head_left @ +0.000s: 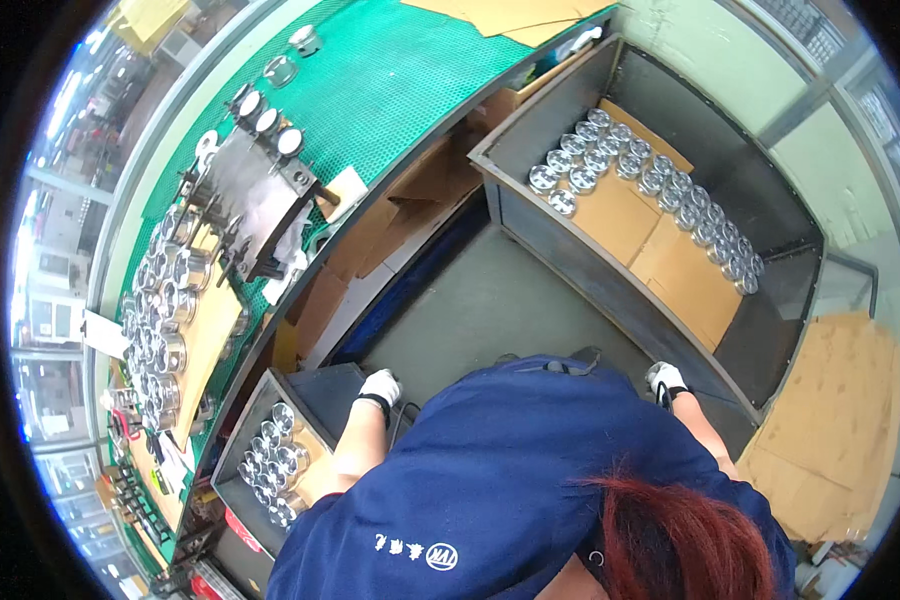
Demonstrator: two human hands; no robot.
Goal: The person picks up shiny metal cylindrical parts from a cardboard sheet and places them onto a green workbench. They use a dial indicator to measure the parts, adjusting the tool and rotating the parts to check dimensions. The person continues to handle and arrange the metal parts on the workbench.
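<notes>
My left hand, in a white glove with a black band at the wrist, hangs beside my body, close to the small dark bin. Its fingers look loosely curled, with nothing visible in them. A thin dark cord runs near that wrist. My right hand, also white-gloved with a black band, is by the outer wall of the large grey metal bin. Its fingers are curled too, and I see no object in them. Shiny round metal parts stand in rows on cardboard inside the large bin.
More shiny metal parts fill the small bin at left. A bench with a green mat bears a dark metal fixture and many silver cylindrical parts. Cardboard lies at the right. Grey floor lies between bins.
</notes>
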